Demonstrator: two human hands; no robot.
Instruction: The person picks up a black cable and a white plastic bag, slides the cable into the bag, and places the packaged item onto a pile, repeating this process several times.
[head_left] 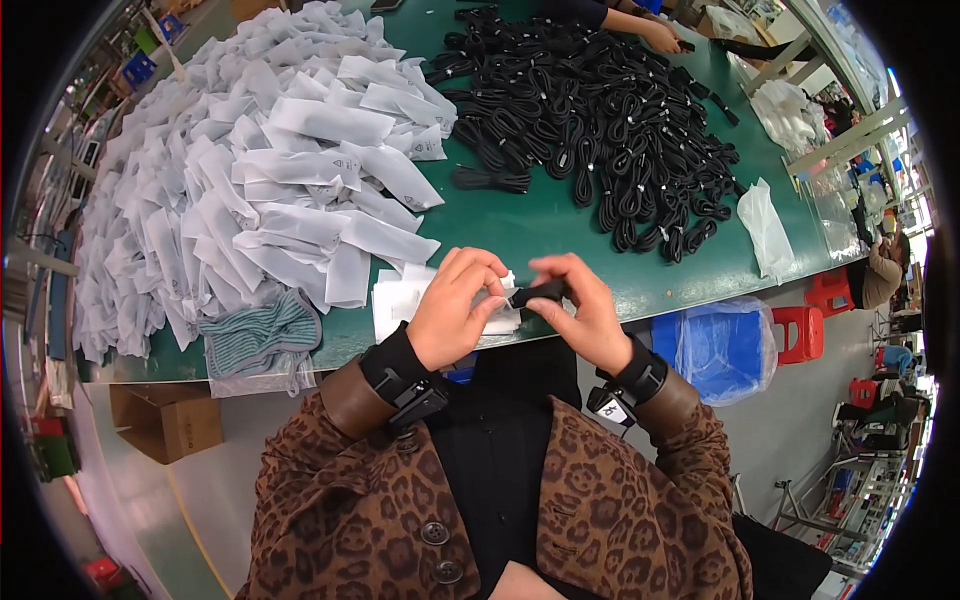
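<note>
Head view: left hand point(447, 312) and right hand point(592, 322) are pinching one black cable point(540, 293), fingers closed at tip and body, likely steadying it above white papers point(393, 302). Desk point(480, 222) is keeping pale pouches point(250, 165) left, cable pile point(600, 125) right, probably against mixing.

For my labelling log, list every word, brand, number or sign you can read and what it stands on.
White packets: small dark print on several, too small to read.
White label by the right wristband: a bold dark mark, not copied out here.
Black cables: no lettering readable.
Elsewhere: nothing I can read.
</note>
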